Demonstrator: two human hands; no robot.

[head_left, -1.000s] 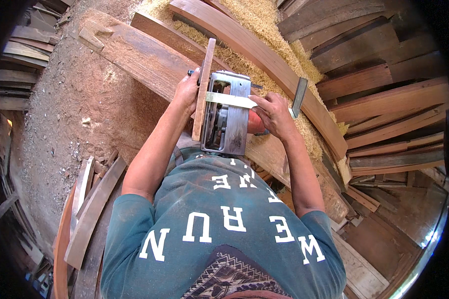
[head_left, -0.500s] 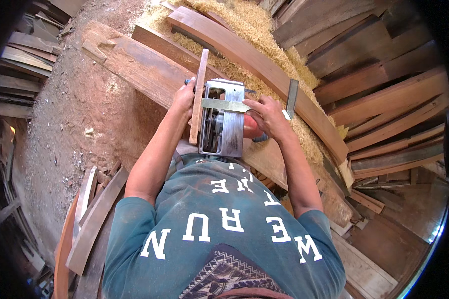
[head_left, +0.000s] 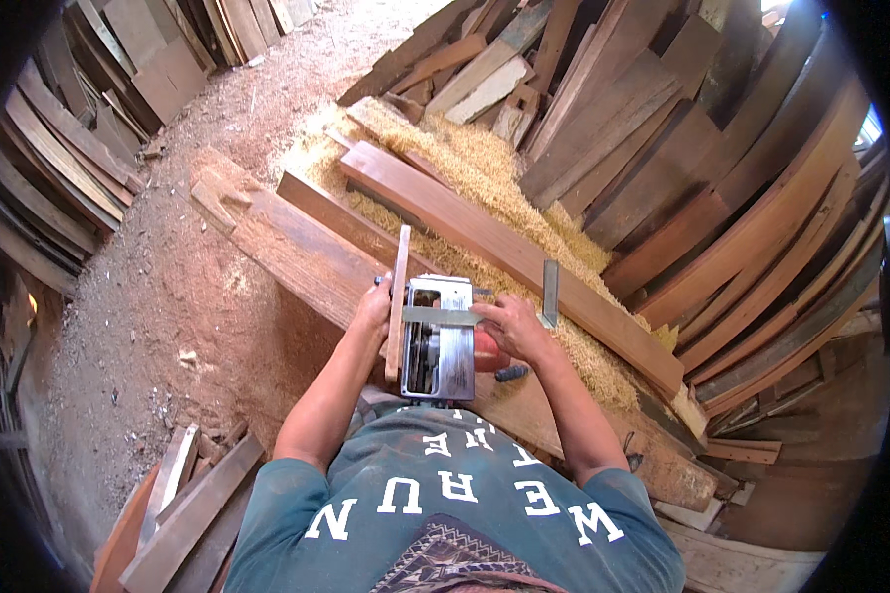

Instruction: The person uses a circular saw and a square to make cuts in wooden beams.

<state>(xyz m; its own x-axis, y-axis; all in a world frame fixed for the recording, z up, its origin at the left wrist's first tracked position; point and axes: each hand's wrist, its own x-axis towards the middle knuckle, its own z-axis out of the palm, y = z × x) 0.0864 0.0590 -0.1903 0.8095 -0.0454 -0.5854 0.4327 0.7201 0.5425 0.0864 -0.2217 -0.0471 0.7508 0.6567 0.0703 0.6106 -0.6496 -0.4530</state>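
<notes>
Head view: we judge the positioning done, with the steel square (head_left: 440,316) laid across the base of the power saw (head_left: 457,361) and reaching 1 wooden strip (head_left: 399,331); how much is left, we cannot tell. The saw is just before the waist, its silvery, slotted base facing us, red housing behind. The right hand (head_left: 512,327) pinches the square, fingers closed; the left hand (head_left: 373,310) curls beside the strip, its grip hidden.

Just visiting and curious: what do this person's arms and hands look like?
The left hand and right hand are bare and ungloved, with no watch strap visible. The forearms are uncovered below short, dark teal sleeves.
</notes>
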